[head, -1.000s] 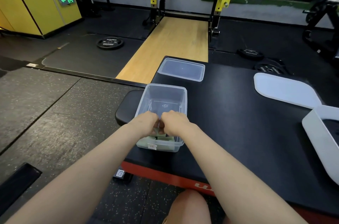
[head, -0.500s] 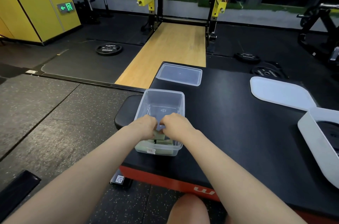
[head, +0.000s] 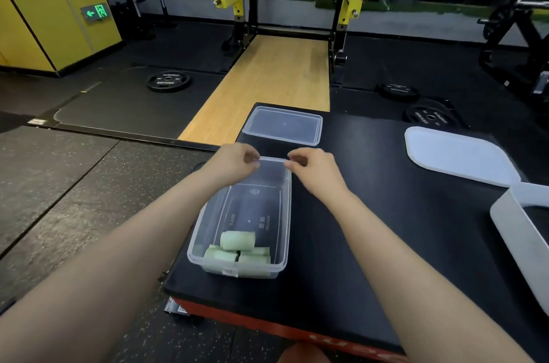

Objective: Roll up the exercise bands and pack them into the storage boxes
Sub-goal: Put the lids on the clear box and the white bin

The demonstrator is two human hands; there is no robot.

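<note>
- A black padded platform (head: pixel 371 214) with a red lower edge fills the right and middle of the view; everything being handled rests on it.
- A white tray (head: pixel 457 154) lies flat at the right, and a white bin (head: pixel 514 232) sits nearer, cut off by the frame edge.
- A clear storage box (head: pixel 205 232) stands open near the platform's left edge; its clear lid (head: pixel 283 126) lies flat just beyond it.
- The left hand (head: pixel 234 163) hovers at the box's far left corner, fingers loosely curled, thumb and fingertips close together; whether they touch the rim cannot be told.
- The right hand (head: pixel 315 168) mirrors it at the far right corner, fingers loosely curled, holding nothing visible.
- Three pale green rolled exercise bands (head: pixel 237 241) sit at the box's near end, one stacked on the other two.
</note>
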